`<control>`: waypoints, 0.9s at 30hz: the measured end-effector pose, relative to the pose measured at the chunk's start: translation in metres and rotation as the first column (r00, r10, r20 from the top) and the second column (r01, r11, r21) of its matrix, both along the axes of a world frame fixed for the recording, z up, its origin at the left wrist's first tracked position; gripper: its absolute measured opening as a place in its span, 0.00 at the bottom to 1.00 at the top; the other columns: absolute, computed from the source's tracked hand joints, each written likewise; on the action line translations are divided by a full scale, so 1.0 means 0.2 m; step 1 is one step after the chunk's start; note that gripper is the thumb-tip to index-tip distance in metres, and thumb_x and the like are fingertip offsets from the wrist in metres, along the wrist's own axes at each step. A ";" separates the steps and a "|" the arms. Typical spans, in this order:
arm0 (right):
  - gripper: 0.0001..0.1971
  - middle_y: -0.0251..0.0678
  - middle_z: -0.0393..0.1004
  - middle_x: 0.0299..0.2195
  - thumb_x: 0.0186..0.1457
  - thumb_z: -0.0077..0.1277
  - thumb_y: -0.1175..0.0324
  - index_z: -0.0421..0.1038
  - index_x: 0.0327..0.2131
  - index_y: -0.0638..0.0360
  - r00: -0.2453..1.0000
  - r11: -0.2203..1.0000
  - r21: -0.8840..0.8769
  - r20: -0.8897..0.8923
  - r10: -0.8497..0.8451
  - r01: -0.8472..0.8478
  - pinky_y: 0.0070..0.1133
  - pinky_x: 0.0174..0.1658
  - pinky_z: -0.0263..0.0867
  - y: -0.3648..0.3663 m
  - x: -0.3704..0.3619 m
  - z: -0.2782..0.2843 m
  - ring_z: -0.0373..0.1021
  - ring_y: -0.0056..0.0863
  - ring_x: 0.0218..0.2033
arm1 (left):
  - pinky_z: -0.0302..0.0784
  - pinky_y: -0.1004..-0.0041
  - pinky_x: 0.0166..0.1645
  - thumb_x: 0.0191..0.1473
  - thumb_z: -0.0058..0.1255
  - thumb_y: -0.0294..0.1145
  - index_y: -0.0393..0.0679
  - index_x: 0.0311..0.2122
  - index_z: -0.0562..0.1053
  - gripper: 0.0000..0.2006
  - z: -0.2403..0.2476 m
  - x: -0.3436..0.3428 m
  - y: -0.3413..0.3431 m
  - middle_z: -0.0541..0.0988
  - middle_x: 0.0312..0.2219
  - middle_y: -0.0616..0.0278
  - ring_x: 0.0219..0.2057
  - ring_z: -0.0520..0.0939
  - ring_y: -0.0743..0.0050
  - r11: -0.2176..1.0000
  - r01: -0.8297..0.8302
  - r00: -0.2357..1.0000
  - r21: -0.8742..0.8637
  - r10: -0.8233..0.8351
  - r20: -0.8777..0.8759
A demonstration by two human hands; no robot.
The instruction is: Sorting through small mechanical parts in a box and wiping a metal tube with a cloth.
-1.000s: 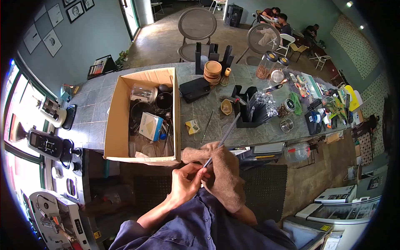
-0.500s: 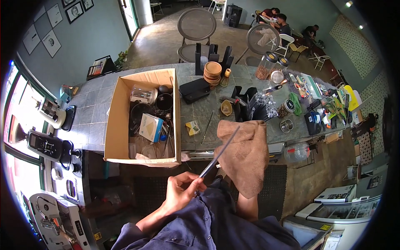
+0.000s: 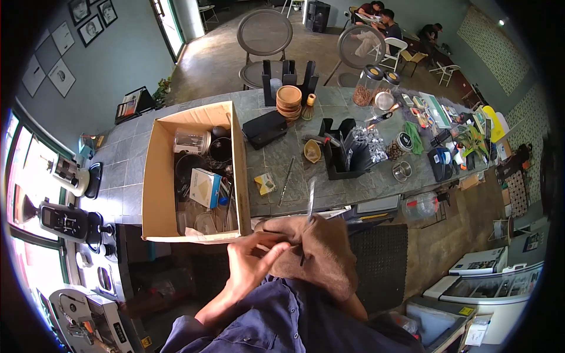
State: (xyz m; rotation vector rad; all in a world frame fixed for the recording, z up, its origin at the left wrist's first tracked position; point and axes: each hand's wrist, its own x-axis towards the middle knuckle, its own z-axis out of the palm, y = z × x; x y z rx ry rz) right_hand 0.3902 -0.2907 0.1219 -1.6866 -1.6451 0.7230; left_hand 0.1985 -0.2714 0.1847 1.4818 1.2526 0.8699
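Observation:
A brown cloth covers my right hand, whose fingers are hidden in it; only the wrist shows below. The cloth is bunched round a thin metal rod, whose bright upper end sticks up out of the folds. A dark lower end pokes out beneath. What kind of tool the rod is, I cannot make out. My left hand is beside the cloth's left edge, thumb and fingers apart, the fingertips close to or touching the fabric. It no longer grips the rod.
An open cardboard box with jars and a small carton stands on the tiled counter. Behind are a black case, stacked wooden bowls and a black holder of wrapped cutlery. People sit at the far right.
The rod has passed from my left hand into the cloth, now standing more upright. The cloth has moved left and down and is bunched up. My left hand has opened.

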 end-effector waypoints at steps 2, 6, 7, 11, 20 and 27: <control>0.13 0.31 0.78 0.26 0.47 0.65 0.63 0.78 0.39 0.46 0.970 0.986 0.082 0.209 0.126 -0.146 0.28 0.36 0.73 0.01 0.02 0.10 0.79 0.32 0.30 | 0.80 0.76 0.36 0.54 0.71 0.32 0.35 0.43 0.84 0.14 0.00 0.03 0.06 0.87 0.32 0.58 0.31 0.85 0.80 0.985 -0.045 0.998 0.168 0.037 0.045; 0.10 0.27 0.78 0.23 0.45 0.65 0.63 0.80 0.34 0.42 0.739 0.879 0.142 0.611 0.284 -0.455 0.28 0.29 0.70 0.07 0.10 0.22 0.79 0.29 0.27 | 0.74 0.77 0.33 0.57 0.68 0.29 0.39 0.39 0.85 0.07 0.00 0.17 0.15 0.84 0.26 0.62 0.30 0.81 0.82 0.971 0.059 0.997 0.233 -0.070 0.037; 0.10 0.27 0.78 0.23 0.45 0.65 0.63 0.80 0.34 0.42 0.743 0.885 0.141 0.610 0.276 -0.443 0.28 0.29 0.70 0.08 0.13 0.22 0.79 0.29 0.27 | 0.75 0.77 0.33 0.58 0.67 0.27 0.36 0.36 0.85 0.05 0.04 0.20 0.17 0.84 0.26 0.62 0.28 0.81 0.82 0.952 0.085 0.996 0.295 -0.088 -0.002; 0.10 0.28 0.78 0.23 0.47 0.65 0.65 0.80 0.37 0.47 0.896 0.938 0.091 0.339 0.287 -0.335 0.25 0.28 0.69 0.08 0.26 0.23 0.77 0.26 0.26 | 0.76 0.80 0.30 0.59 0.65 0.27 0.32 0.34 0.85 0.07 0.12 0.31 0.27 0.86 0.28 0.60 0.25 0.81 0.81 0.997 0.035 0.968 0.064 -0.050 0.247; 0.06 0.30 0.78 0.23 0.50 0.63 0.74 0.75 0.32 0.59 0.997 0.998 -0.021 -0.060 0.054 -0.055 0.24 0.29 0.69 0.03 0.66 0.22 0.74 0.18 0.26 | 0.83 0.77 0.38 0.62 0.59 0.21 0.29 0.39 0.83 0.05 0.15 0.80 0.60 0.87 0.36 0.54 0.29 0.85 0.77 0.905 -0.281 0.927 0.319 0.169 0.334; 0.06 0.32 0.79 0.28 0.55 0.60 0.73 0.72 0.30 0.60 0.926 0.987 -0.109 0.348 0.150 -0.119 0.25 0.31 0.69 0.11 0.93 0.18 0.74 0.19 0.29 | 0.80 0.79 0.33 0.55 0.66 0.20 0.36 0.40 0.85 0.07 -0.25 1.26 0.74 0.87 0.38 0.57 0.32 0.83 0.82 0.914 -0.113 0.991 0.390 0.077 0.108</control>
